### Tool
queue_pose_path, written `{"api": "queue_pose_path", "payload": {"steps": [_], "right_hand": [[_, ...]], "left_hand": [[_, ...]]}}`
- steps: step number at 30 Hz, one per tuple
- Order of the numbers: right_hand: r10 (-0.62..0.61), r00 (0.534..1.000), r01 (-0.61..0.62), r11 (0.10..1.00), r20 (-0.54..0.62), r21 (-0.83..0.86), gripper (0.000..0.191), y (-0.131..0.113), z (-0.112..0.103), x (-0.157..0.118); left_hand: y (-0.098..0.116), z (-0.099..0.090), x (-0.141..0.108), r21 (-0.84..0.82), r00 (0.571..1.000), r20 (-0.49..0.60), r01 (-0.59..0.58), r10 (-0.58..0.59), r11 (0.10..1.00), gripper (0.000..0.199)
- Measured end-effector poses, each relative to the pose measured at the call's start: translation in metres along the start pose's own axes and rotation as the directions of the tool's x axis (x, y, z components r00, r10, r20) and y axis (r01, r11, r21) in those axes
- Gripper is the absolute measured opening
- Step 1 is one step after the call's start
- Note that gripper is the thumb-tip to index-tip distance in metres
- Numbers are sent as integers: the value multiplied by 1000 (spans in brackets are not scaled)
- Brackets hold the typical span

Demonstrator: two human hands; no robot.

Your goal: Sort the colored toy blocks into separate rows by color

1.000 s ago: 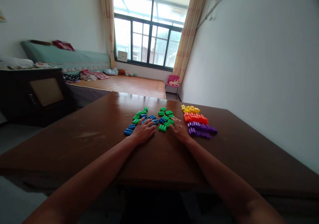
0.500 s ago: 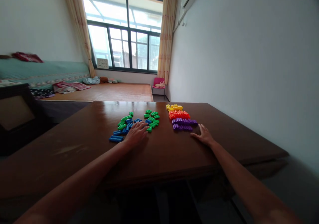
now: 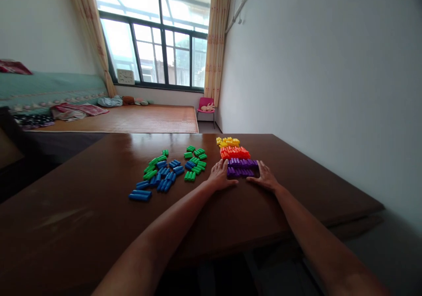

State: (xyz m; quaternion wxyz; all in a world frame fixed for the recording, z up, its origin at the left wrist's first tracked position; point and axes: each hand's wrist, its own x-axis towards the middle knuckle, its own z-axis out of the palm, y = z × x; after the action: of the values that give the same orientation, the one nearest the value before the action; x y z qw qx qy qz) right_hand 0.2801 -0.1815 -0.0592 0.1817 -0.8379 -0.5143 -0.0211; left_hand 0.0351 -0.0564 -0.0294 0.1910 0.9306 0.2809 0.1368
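Two rows of purple pieces (image 3: 242,167) lie on the brown table (image 3: 211,217), between my hands. My left hand (image 3: 220,176) rests at their left end with its fingers apart. At their right end is my right hand (image 3: 265,177), also spread, thumb pointing inward. Neither hand is closed round a piece. Behind the purple rows lie orange pieces (image 3: 234,152), and beyond those yellow pieces (image 3: 229,142). Scattered to the left are blue pieces (image 3: 166,182) and green pieces (image 3: 197,166).
A bed (image 3: 148,118) stands beyond the table, with cloths on its left part. A pink chair (image 3: 206,104) is behind the table near the window. The white wall (image 3: 316,81) runs along the right side.
My left hand has moved right, from the blue and green pieces to the left end of the purple rows. My right hand stays at their right end, and the view has shifted slightly.
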Motion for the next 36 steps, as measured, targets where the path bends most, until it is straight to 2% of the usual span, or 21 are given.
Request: {"api": "queue_pose_path", "payload": {"steps": [5, 11, 18, 25, 28, 30, 33, 34, 36], "right_hand": [[-15, 1000, 15, 1000, -6, -17, 113, 0, 2, 6], [-72, 997, 72, 997, -10, 4, 112, 5, -2, 8], [-163, 986, 162, 986, 31, 40, 112, 9, -8, 19], [-303, 953, 300, 950, 21, 89, 108, 3, -4, 27], [-290, 957, 290, 948, -19, 130, 100, 6, -9, 33], [-264, 961, 275, 946, -85, 170, 84, 10, -20, 44], [-314, 934, 346, 915, -173, 209, 58, 13, -36, 70], [-349, 920, 382, 899, -177, 214, 54, 13, -39, 80], [-390, 910, 413, 881, -141, 229, 51, 12, -40, 99]], "left_hand": [[0, 7, 10, -41, 998, -51, 25, -28, 999, 117], [-3, 8, 7, -61, 999, -41, 22, -24, 998, 110], [-5, 7, 7, -52, 998, -60, 21, -24, 998, 111], [-1, 11, 9, -40, 995, -82, 54, -57, 998, 114], [-6, 9, 14, -63, 996, -75, 53, -57, 997, 117], [-16, 2, 20, -105, 994, -99, 40, -50, 994, 104], [-38, -10, 35, -163, 980, -194, 19, -51, 986, 67], [-44, -14, 41, -177, 974, -217, 24, -62, 984, 61], [-56, -19, 55, -199, 970, -219, 59, -103, 978, 60]]}}
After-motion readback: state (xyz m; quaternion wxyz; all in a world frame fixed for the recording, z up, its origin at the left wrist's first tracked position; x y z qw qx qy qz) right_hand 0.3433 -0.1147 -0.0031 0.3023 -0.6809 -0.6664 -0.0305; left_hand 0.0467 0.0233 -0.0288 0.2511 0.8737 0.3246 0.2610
